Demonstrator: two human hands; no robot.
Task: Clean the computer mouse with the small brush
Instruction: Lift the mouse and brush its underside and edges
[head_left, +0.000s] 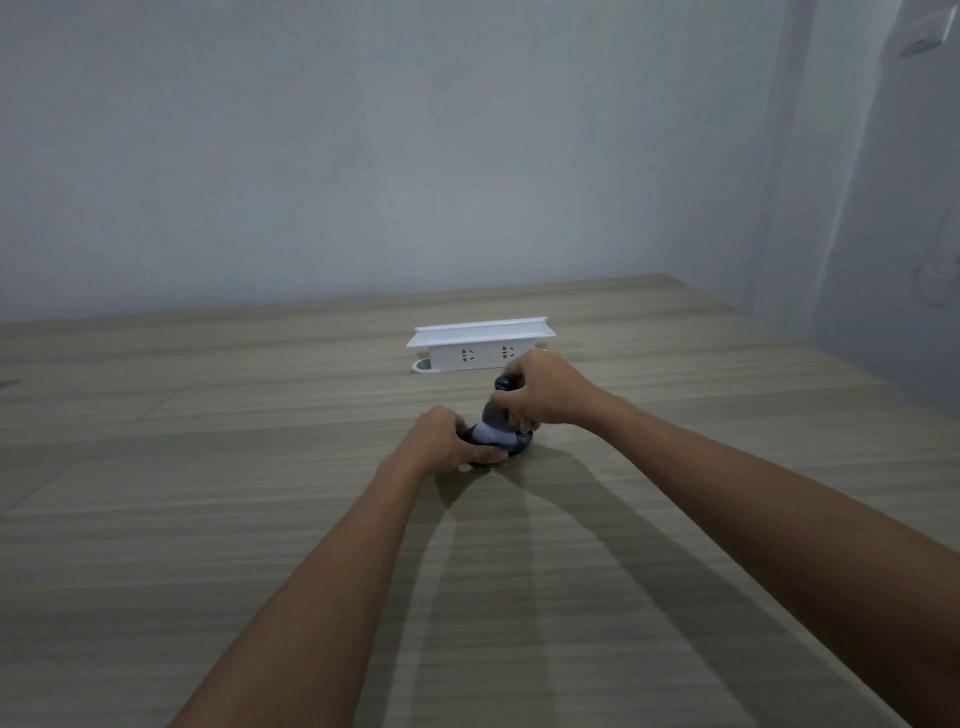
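Left hand (441, 441) clamps mouse (519, 446); right hand (540, 395), at 1 o'clock, fists brush (496, 418) (bristles down). Hard pressure could skid the mouse.

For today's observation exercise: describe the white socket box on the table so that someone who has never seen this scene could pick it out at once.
Start at the wooden table that meets the grey wall. Near its far edge, just beyond the right hand holding the brush, stands the white socket box. It is the only white thing on the table, long and low, with a flat overhanging top and two outlets on its front.
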